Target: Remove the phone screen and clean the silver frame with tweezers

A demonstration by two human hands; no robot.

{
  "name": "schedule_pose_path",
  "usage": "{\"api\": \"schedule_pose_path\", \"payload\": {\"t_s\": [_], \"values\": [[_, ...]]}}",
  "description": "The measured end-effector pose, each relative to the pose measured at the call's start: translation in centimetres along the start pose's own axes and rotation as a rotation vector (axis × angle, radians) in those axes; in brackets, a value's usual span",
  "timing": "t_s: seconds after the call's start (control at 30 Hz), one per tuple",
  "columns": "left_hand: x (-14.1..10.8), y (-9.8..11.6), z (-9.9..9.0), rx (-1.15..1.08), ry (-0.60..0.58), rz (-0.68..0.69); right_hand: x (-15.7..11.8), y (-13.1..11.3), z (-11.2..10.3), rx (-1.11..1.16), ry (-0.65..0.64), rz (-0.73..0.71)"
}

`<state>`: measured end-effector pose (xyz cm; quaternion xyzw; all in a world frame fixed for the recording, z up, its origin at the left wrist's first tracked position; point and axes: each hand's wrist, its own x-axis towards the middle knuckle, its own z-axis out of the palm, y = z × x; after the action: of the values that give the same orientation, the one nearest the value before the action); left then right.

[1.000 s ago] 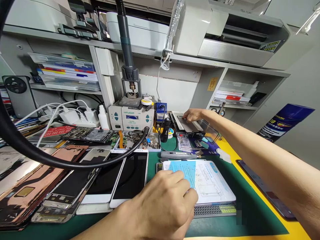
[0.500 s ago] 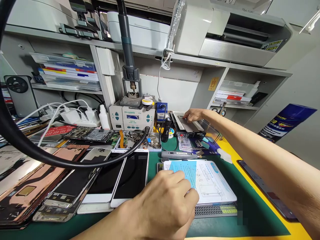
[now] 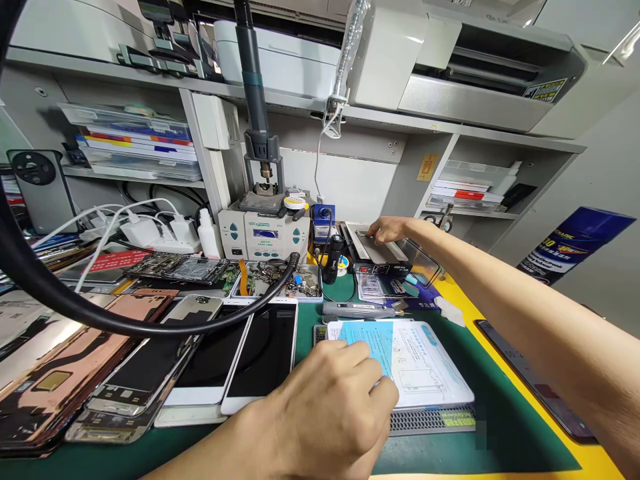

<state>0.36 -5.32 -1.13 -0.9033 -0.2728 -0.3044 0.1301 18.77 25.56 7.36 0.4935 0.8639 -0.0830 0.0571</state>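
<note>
My left hand [image 3: 340,407] is closed in a fist in the foreground. Whatever it may hold is hidden by the fingers. Just past it lies a white card box with a blue panel and line drawings [image 3: 430,373], on a grey perforated mat [image 3: 425,421]. My right hand [image 3: 391,230] reaches to the back of the bench, over a black device with pale metal rails [image 3: 385,268]. Its fingers are bent together and point down between the rails; what they pinch, if anything, cannot be made out.
Opened phones and phone screens [image 3: 265,353] lie to the left. Behind them stand a parts tray [image 3: 255,283] and a soldering station [image 3: 263,237]. A thick black hose [image 3: 165,329] loops across the left. A grey pen-shaped tool [image 3: 357,310] lies behind the box; a phone [image 3: 530,380] is at right.
</note>
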Motion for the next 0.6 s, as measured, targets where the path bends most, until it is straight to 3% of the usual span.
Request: {"api": "schedule_pose_path", "payload": {"t_s": [0.6], "values": [[0.0,0.1,0.0,-0.003,0.004,0.003,1.1,-0.4,-0.5,-0.041,-0.118,0.043]]}}
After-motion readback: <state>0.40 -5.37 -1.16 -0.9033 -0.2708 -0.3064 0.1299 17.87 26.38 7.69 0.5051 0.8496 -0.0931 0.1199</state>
